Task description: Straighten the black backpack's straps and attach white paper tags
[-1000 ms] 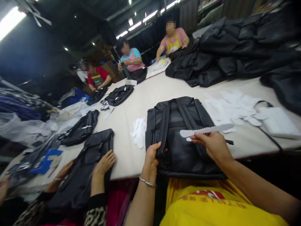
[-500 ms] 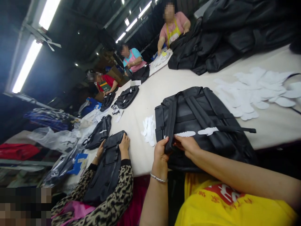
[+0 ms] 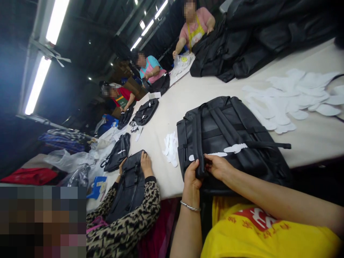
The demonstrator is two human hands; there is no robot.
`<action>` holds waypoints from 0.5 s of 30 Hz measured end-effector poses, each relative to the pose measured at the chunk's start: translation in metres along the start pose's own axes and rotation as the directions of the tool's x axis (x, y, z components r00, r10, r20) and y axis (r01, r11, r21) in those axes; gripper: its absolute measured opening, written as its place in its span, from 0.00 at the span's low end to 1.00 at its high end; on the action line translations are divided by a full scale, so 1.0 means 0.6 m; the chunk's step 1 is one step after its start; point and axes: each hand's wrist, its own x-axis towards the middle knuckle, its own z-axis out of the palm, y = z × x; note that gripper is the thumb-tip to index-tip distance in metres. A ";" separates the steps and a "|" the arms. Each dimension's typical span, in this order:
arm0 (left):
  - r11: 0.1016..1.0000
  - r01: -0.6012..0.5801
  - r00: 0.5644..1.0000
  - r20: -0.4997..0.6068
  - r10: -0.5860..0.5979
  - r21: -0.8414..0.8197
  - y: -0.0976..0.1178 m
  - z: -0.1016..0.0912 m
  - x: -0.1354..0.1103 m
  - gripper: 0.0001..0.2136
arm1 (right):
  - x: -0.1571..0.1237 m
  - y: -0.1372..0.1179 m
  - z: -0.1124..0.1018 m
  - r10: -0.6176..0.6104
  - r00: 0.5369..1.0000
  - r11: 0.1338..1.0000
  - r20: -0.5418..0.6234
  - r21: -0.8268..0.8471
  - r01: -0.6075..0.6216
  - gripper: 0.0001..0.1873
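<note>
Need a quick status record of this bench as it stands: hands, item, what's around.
left hand: gripping a black shoulder strap
right hand: fingers at that strap, beside a white scalloped strip
item: black backpack, lying on a white-topped table
nearby: white cut-out pieces; a co-worker's hand on a second black backpack

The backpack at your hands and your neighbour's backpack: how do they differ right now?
The backpack in front of the wearer lies strap side up, while the co-worker's backpack shows its pocket side. The first has a white strip on it; the second has none. Both are black and lie on the table.
</note>
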 end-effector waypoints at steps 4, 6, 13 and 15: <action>0.995 -0.099 0.995 0.027 0.099 0.011 -0.011 0.001 0.002 0.17 | -0.001 -0.002 -0.009 -0.033 0.999 0.996 0.014 -0.086 0.034 0.04; 0.989 -0.148 0.989 0.010 0.148 0.024 -0.014 0.001 0.003 0.18 | -0.002 -0.006 -0.011 -0.114 0.993 0.974 0.042 -0.192 0.120 0.04; 0.959 -0.280 0.960 0.001 0.280 0.050 -0.028 -0.005 0.011 0.20 | 0.008 -0.042 -0.029 -0.425 0.804 0.100 0.416 -0.861 0.499 0.10; 0.936 -0.343 0.939 -0.008 0.345 0.079 -0.034 -0.004 0.012 0.20 | 0.007 -0.051 -0.039 -0.474 0.656 -0.297 0.587 -0.808 0.509 0.14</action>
